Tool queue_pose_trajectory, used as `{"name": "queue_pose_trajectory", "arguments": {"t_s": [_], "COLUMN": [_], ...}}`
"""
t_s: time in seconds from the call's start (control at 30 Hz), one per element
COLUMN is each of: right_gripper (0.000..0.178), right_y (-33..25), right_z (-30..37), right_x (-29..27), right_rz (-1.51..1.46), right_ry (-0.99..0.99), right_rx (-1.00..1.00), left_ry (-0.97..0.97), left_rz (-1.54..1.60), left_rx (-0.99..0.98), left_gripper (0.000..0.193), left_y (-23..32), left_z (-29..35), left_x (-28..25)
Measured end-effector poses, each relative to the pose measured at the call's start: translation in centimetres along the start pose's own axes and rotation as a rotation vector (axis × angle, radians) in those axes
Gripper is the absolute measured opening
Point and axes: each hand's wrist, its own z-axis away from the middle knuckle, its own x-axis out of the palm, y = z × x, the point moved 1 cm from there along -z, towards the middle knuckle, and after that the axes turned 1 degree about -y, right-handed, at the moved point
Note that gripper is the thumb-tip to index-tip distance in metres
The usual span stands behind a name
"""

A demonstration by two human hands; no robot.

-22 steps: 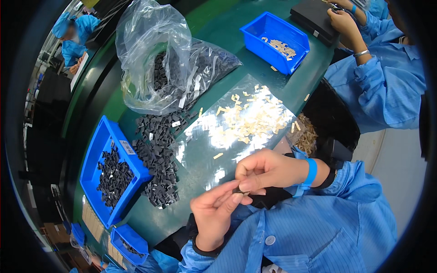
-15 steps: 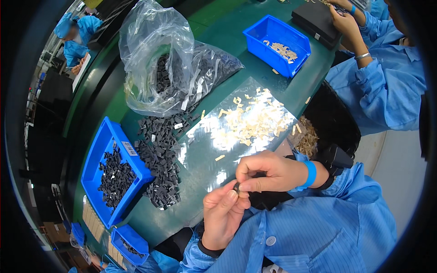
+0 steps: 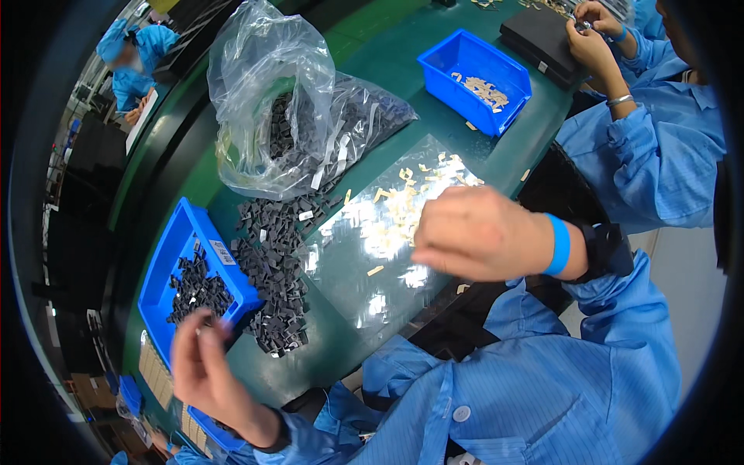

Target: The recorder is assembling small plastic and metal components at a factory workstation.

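Observation:
My left hand (image 3: 213, 376), smeared by motion, is over the near rim of a blue bin (image 3: 246, 293) of small black pieces (image 3: 200, 287). Its thumb and fingertips are pinched together around what looks like a small black piece (image 3: 206, 322). My right hand (image 3: 477, 232), with a blue wristband, hangs over a clear plastic sheet (image 3: 341, 279) strewn with small cream-coloured strips (image 3: 399, 205). Its fingers are curled closed, and whatever their tips hold is hidden. Between the bin and the sheet lies a loose heap of black pieces (image 3: 271, 271) on the green table.
A clear plastic bag (image 3: 267, 46) of black pieces stands behind the heap. At the far right are a blue bin (image 3: 442, 66) with cream strips and a black box (image 3: 535, 43). A co-worker (image 3: 643, 124) sits to the right. Another small blue bin (image 3: 213, 426) is at lower left.
My hands have parted from a shared pinch on a small dark piece. The left has swung left to the bin; the right has risen over the cream strips.

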Motion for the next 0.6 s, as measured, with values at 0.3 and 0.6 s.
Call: {"name": "queue_pose_trajectory", "arguments": {"t_s": [0.3,0.6], "right_gripper": [0.008,0.01], "right_y": [4.1,7.3], "right_z": [-2.2,-2.8], "right_x": [1.0,3.8], "right_rz": [0.132,-0.082], "right_ry": [-0.065,-0.07], "right_rx": [0.248,0.384], "left_ry": [-0.522,-0.721], "left_rz": [-0.291,-0.521], "left_rx": [0.33,0.367], "left_gripper": [0.045,0.051], "left_y": [1.2,-1.9], "left_z": [-1.7,-3.1], "left_x": [9.1,16.7]}}
